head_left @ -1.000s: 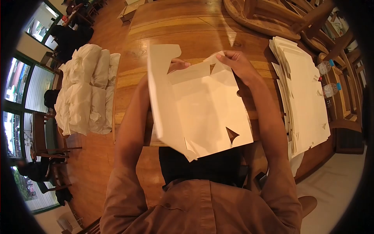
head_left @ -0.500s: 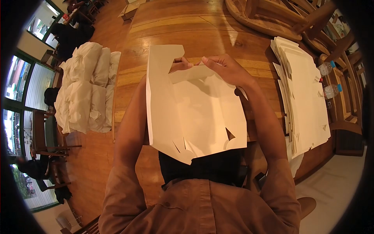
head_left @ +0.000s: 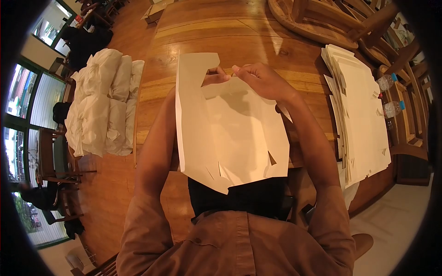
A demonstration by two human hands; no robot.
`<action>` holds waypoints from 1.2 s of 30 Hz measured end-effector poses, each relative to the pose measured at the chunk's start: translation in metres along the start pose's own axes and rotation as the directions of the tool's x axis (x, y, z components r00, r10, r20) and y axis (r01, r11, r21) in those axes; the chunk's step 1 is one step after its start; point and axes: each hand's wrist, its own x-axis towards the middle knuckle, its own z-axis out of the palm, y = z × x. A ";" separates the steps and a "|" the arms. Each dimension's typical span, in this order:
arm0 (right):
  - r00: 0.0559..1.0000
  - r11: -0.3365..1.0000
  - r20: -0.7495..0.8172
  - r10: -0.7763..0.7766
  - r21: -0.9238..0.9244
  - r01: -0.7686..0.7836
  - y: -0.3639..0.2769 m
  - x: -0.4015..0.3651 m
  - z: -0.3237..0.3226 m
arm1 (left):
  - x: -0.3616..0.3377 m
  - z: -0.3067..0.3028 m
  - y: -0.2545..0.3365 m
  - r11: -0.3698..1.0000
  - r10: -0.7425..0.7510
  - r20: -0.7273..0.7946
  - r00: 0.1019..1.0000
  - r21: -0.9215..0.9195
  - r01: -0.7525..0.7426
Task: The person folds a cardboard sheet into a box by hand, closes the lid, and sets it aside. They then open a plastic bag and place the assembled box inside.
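Observation:
A white die-cut cardboard sheet, creased and slit like a flat box blank, is tilted up in front of my body and hangs past the table's near edge. My left hand comes from behind it, the fingers showing in the notch near its top and closed at the far edge. My right hand is closed over the top right edge of the same sheet, thumb and finger pinched close to the left fingertips. The sheet hides most of my left palm.
On the wooden table, a stack of similar white sheets lies at the right. White wrapped bundles are piled at the left. Two plastic bottles stand beyond the stack, near wooden chairs. A cardboard box is at the far end.
The right side of the sheet has bent inward slightly, narrowing its corner slit. My right hand has shifted a little to the left, while my left hand stays nearly in place.

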 end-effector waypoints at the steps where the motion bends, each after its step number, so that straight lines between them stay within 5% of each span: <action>1: 1.000 0.998 -0.003 -0.009 -0.060 0.009 -0.001 0.001 0.000 | 0.003 -0.002 -0.004 1.000 0.000 -0.003 1.000 -0.002 0.000; 5: 0.995 0.996 0.053 0.084 -0.003 -0.084 -0.012 0.000 -0.002 | 0.014 -0.010 -0.009 0.995 -0.027 0.041 0.999 0.093 0.023; 6: 1.000 0.999 0.011 -0.021 -0.036 0.022 -0.010 0.000 0.000 | 0.015 -0.011 -0.010 0.985 -0.005 0.062 0.998 0.174 -0.006; 7: 0.991 0.989 -0.027 -0.129 -0.074 0.127 -0.008 0.001 0.000 | 0.015 -0.011 -0.011 0.985 -0.004 0.061 0.998 0.173 -0.006; 16: 1.000 1.000 0.016 -0.021 -0.020 0.022 -0.009 0.000 0.000 | 0.009 -0.008 -0.011 0.988 0.006 0.070 0.997 0.156 -0.017; 20: 0.993 0.994 -0.041 -0.107 0.007 0.108 -0.008 0.003 0.000 | 0.008 -0.008 -0.014 0.996 0.002 0.081 0.997 0.089 -0.010; 22: 0.983 0.988 0.109 0.146 -0.063 -0.140 -0.015 0.004 -0.010 | 0.007 -0.006 -0.012 0.999 0.001 0.072 0.997 0.045 -0.004; 25: 0.987 0.979 0.019 0.161 0.121 -0.162 -0.022 -0.003 -0.007 | 0.002 -0.006 -0.004 1.000 -0.002 0.059 0.998 0.031 0.000; 28: 0.964 0.936 0.099 0.245 0.234 -0.262 -0.012 -0.006 -0.017 | -0.003 -0.001 -0.004 0.998 -0.021 0.034 0.999 -0.056 0.022; 36: 0.976 0.934 0.019 0.215 0.288 -0.211 -0.012 -0.010 -0.010 | 0.001 -0.005 -0.007 0.993 -0.118 0.045 0.992 0.013 0.118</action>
